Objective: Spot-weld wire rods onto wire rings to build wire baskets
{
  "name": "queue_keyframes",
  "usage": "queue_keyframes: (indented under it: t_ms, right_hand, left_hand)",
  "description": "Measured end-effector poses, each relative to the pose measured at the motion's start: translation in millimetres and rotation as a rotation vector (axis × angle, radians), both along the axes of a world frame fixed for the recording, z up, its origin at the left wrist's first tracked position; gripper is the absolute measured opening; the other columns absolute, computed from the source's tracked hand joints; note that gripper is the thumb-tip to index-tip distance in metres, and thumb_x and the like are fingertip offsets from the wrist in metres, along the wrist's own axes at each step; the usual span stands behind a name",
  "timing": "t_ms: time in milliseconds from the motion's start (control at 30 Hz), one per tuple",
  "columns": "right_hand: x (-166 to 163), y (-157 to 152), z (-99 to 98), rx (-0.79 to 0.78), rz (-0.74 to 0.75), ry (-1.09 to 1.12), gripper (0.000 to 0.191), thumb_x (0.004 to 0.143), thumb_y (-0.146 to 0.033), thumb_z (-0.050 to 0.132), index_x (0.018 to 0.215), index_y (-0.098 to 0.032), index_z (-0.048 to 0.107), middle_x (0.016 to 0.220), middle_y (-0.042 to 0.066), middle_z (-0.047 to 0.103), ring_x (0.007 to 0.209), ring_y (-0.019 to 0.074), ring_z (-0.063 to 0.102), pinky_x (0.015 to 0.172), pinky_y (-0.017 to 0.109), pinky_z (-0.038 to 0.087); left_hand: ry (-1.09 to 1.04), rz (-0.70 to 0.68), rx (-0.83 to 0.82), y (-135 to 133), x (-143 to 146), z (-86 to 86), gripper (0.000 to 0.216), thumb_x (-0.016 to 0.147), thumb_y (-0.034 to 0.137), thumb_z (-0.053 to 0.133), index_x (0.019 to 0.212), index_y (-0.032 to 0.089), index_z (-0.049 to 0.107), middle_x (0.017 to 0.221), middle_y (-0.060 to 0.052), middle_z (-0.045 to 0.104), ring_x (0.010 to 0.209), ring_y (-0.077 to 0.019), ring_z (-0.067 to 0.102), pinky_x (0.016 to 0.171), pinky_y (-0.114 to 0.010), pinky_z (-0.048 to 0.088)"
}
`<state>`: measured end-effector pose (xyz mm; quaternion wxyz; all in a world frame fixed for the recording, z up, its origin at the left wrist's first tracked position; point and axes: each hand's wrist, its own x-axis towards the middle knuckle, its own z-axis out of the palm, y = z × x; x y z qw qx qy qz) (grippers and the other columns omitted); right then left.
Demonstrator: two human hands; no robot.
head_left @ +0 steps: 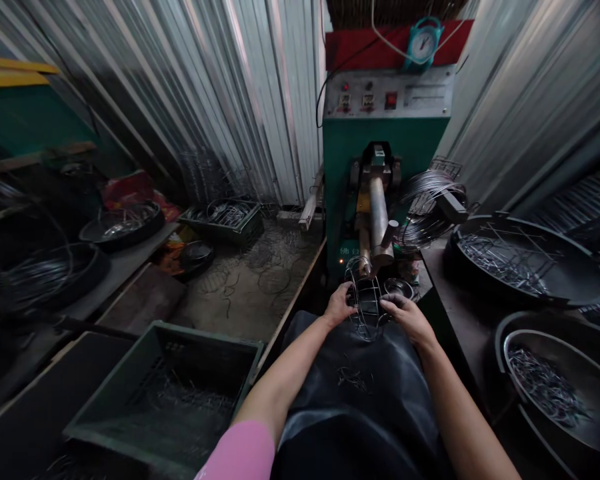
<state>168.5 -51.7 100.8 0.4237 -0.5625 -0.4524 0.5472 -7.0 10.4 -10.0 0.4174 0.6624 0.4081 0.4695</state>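
Observation:
Between my two hands is a wire frame (367, 303) made of thin bent rods and rings, held upright just below the welding machine's electrodes (373, 261). My left hand (340, 305) grips its left side with the fingers curled in. On the other side, my right hand (404, 313) pinches a wire with thumb and fingers. The top of the frame meets or nearly meets the electrode tips; I cannot tell whether they touch. A dark apron (350, 420) covers my lap, with several short wire bits (354, 379) lying on it.
The green machine (387, 133) stands ahead, a wire coil (427, 200) at its right. Black pans (530, 260) of metal rods and a bowl of small wire pieces (550, 387) sit at right. A green crate (165, 387) stands at left; wire rings (275, 280) litter the floor.

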Motion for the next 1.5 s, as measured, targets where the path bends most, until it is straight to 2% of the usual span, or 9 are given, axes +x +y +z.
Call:
queue_keyframes:
  t_ms: [133, 333, 800, 967, 1067, 1167, 1333, 1500]
  right_hand:
    - [1, -11, 5.1, -0.031, 0.045, 0.014, 0.035, 0.056, -0.048, 0.072, 0.072, -0.018, 0.062, 0.064, -0.001, 0.06, 0.057, 0.0118, 0.052, 0.055, 0.024, 0.041]
    - [2, -12, 5.1, -0.001, 0.051, -0.041, 0.036, 0.059, -0.049, 0.07, 0.075, -0.018, 0.062, 0.067, 0.0, 0.061, 0.06, 0.013, 0.053, 0.057, 0.025, 0.042]
    - [-4, 22, -0.1, 0.095, -0.04, -0.079, 0.037, 0.06, -0.051, 0.067, 0.074, -0.017, 0.061, 0.065, 0.002, 0.061, 0.058, 0.0147, 0.054, 0.054, 0.027, 0.043]
    - [-1, 16, 1.2, 0.085, -0.05, -0.086, 0.037, 0.06, -0.05, 0.069, 0.078, -0.018, 0.063, 0.07, 0.003, 0.063, 0.064, 0.0154, 0.056, 0.057, 0.026, 0.044]
    - [4, 1, 1.3, 0.036, 0.027, -0.062, 0.035, 0.061, -0.048, 0.069, 0.078, -0.018, 0.063, 0.072, 0.002, 0.063, 0.065, 0.015, 0.056, 0.061, 0.026, 0.045]
    - [6, -8, 2.0, -0.006, 0.066, -0.04, 0.034, 0.061, -0.049, 0.068, 0.071, -0.018, 0.06, 0.065, 0.001, 0.061, 0.059, 0.0142, 0.054, 0.058, 0.026, 0.044]
    - [1, 9, 3.0, 0.028, 0.003, -0.045, 0.037, 0.06, -0.052, 0.068, 0.072, -0.018, 0.059, 0.063, 0.001, 0.06, 0.056, 0.0142, 0.053, 0.053, 0.026, 0.044]
    - [0, 16, -0.1, 0.037, -0.019, -0.041, 0.038, 0.059, -0.052, 0.069, 0.076, -0.018, 0.062, 0.07, 0.002, 0.062, 0.063, 0.0152, 0.055, 0.057, 0.026, 0.044]
  left_hand:
    - [0.021, 0.011, -0.01, -7, 0, 3.1, 0.064, 0.055, 0.007, 0.069, 0.115, 0.017, 0.048, 0.117, -0.008, 0.051, 0.109, -0.0213, 0.05, 0.085, -0.036, 0.049]
    - [-0.031, 0.045, -0.124, -14, 3, 15.0, 0.065, 0.054, 0.013, 0.074, 0.113, 0.016, 0.048, 0.114, -0.01, 0.054, 0.107, -0.0226, 0.052, 0.08, -0.034, 0.05]
    - [-0.129, 0.056, -0.298, 2, 9, 14.2, 0.066, 0.048, 0.01, 0.077, 0.108, 0.014, 0.049, 0.103, -0.009, 0.057, 0.1, -0.0213, 0.053, 0.072, -0.031, 0.051]
    - [-0.144, 0.023, -0.319, 2, 7, 13.8, 0.064, 0.049, 0.013, 0.078, 0.107, 0.015, 0.051, 0.1, -0.006, 0.058, 0.094, -0.0193, 0.056, 0.074, -0.03, 0.05]
    - [-0.079, 0.049, -0.305, 0, 5, 15.2, 0.064, 0.05, 0.016, 0.078, 0.108, 0.017, 0.052, 0.096, -0.004, 0.059, 0.092, -0.0183, 0.056, 0.074, -0.029, 0.048]
    - [-0.036, 0.088, -0.251, -1, 4, 16.3, 0.061, 0.049, 0.019, 0.08, 0.104, 0.017, 0.054, 0.093, -0.002, 0.059, 0.09, -0.0169, 0.055, 0.078, -0.029, 0.046]
    - [-0.131, 0.118, -0.298, 2, 7, 18.3, 0.058, 0.05, 0.018, 0.079, 0.102, 0.015, 0.053, 0.085, -0.002, 0.058, 0.082, -0.0148, 0.055, 0.079, -0.03, 0.044]
    - [-0.181, 0.086, -0.331, 6, 7, 20.9, 0.058, 0.05, 0.018, 0.079, 0.101, 0.014, 0.054, 0.084, -0.001, 0.058, 0.081, -0.0141, 0.054, 0.078, -0.029, 0.044]
